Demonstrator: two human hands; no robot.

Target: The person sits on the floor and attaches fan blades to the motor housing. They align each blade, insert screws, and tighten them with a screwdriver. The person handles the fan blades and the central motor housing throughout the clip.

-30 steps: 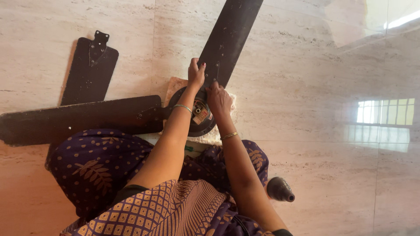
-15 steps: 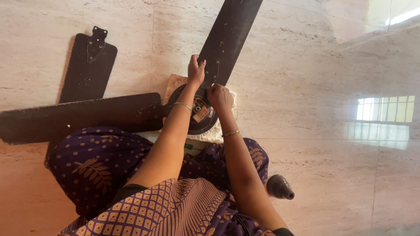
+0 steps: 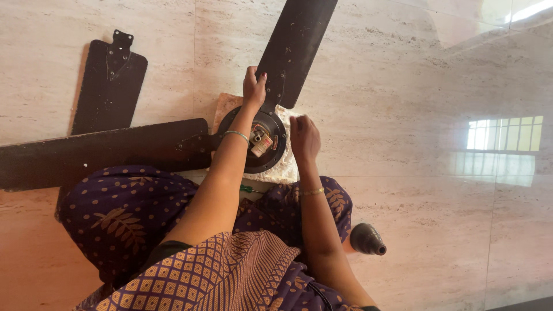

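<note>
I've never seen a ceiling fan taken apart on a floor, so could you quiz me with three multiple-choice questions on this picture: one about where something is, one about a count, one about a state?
1. Where does the left hand rest?
A. on the root of the upright blade, by the motor hub
B. on the dark cone-shaped cup
C. on the patterned lap

2. How many dark blades show?
A. one
B. three
C. five

3. What state is the loose blade at top left in?
A. joined to the hub
B. lying apart from the hub on the floor
C. held in the air

Answers: 1 A, the fingers press where that blade meets the hub. 2 B, two at the hub, one apart. 3 B, bare floor shows around its bracket end.
</note>
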